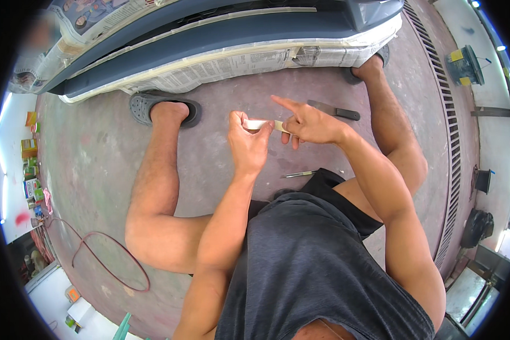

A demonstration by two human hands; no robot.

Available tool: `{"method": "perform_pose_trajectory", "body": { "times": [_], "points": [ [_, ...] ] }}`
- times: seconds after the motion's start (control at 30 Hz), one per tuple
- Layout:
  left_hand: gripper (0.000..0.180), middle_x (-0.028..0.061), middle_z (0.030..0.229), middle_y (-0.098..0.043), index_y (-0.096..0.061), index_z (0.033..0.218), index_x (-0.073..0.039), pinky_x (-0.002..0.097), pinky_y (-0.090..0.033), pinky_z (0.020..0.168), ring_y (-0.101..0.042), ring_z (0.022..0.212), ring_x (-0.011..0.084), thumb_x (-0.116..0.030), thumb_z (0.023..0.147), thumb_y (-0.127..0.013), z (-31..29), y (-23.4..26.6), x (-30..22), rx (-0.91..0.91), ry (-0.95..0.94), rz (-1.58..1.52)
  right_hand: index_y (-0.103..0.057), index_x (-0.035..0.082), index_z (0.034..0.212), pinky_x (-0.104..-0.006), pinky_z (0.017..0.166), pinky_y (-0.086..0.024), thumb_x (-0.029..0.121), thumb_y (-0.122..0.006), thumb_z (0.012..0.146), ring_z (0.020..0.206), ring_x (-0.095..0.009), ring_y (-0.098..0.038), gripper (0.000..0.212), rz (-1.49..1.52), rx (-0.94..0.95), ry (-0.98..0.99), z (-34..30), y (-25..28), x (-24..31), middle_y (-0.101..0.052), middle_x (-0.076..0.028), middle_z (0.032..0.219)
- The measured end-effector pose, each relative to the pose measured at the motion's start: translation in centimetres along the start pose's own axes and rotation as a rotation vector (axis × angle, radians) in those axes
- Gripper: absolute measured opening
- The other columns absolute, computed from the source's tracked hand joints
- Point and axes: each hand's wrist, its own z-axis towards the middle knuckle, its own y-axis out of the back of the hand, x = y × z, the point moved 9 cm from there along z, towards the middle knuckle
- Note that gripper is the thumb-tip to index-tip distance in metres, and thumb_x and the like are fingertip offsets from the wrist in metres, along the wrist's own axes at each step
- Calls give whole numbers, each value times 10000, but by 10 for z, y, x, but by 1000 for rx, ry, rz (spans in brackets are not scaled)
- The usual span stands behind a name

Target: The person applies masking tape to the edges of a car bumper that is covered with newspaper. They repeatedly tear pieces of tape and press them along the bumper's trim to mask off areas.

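Observation:
My left hand [247,148] is closed around a roll of pale masking tape [255,124], its thumb pressed along the side. From the roll a short strip of tape [278,126] runs to my right hand [315,124], which pinches its end while the index finger points out to the left. Both hands are held above the floor between my spread legs. Beyond them lies a dark grey car bumper [249,37]. Newspaper [221,69], held by tape, covers its near lower edge.
A dark-handled flat blade tool [345,113] lies just past my right hand. Close to my shorts rests a slim pen-like tool [299,174]. A floor grate [451,136] runs along the right. At left, a reddish hose [119,243] curls near cans and boxes by the wall.

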Motion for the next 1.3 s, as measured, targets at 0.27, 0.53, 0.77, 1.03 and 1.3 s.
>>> {"method": "perform_pose_trajectory", "body": {
  "times": [0.27, 0.53, 0.77, 1.03, 1.3],
  "points": [
    [426, 116, 868, -699, -406, 995, -73, 263, -504, 635, -621, 749, 96, 50, 852, -788, 1, -1, -9, -27, -52, -77, -258, -14, 1657, -382, 804, -580, 113, -512, 996, 722, -234, -735, 720, -67, -84, 48, 0, -3, 6, -757, -169, 899],
    [396, 157, 855, -760, -451, 1022, -74, 344, -548, 601, -732, 686, 261, -40, 895, -825, -22, -13, -29, -6, -621, 448, -714, -49, 1257, -369, 664, -624, 145, -566, 953, 721, -261, -790, 390, -27, -113, -114, 5, -1, -12, -769, -204, 925],
    [349, 154, 875, -720, -507, 1045, -51, 402, -549, 601, -711, 713, 280, -18, 878, -812, -14, -10, -13, -36, -486, 297, -776, -43, 1018, -383, 655, -625, 114, -627, 918, 696, -278, -789, 239, 7, -229, -102, 7, 10, -8, -767, -209, 823],
    [439, 176, 951, -730, -420, 1143, -44, 334, -547, 725, -720, 832, 205, 21, 896, -778, 41, 66, 73, -319, -60, 202, -717, -29, 1010, -453, 628, -598, 80, -677, 878, 771, -367, -769, 176, -931, -388, 140, 7, -48, -2, -742, -241, 822],
    [508, 267, 1182, -719, -302, 1266, -133, 373, -486, 927, -738, 1087, 307, 44, 955, -663, 48, 32, 30, 46, 88, -480, -594, -32, 1384, -451, 657, -608, 143, -697, 910, 799, -384, -770, 516, -966, -89, -66, 41, -86, -111, -757, -230, 883]
  ]
}}
